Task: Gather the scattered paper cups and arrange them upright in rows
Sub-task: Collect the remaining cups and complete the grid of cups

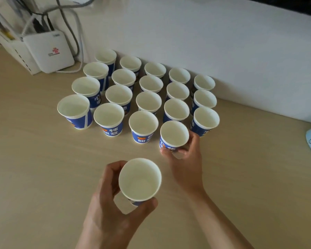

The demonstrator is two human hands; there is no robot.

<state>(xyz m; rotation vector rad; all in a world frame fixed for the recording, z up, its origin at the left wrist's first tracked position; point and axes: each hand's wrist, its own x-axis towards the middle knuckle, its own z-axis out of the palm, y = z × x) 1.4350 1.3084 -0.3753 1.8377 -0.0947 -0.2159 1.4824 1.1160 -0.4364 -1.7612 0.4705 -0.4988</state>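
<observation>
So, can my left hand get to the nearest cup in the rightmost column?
Probably not easily: the left hand grips a spare cup, and the right hand, holding the front-row cup, lies across the way to the corner cup.

Head-worn view, close, steeply down onto the tabletop (pixel 43 177)

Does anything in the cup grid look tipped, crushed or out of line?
Nothing stands out: no cup looks tipped or crushed. The right hand grips the fourth column's front cup, the left hand holds a spare cup upright, and the rightmost column is one short.
</observation>
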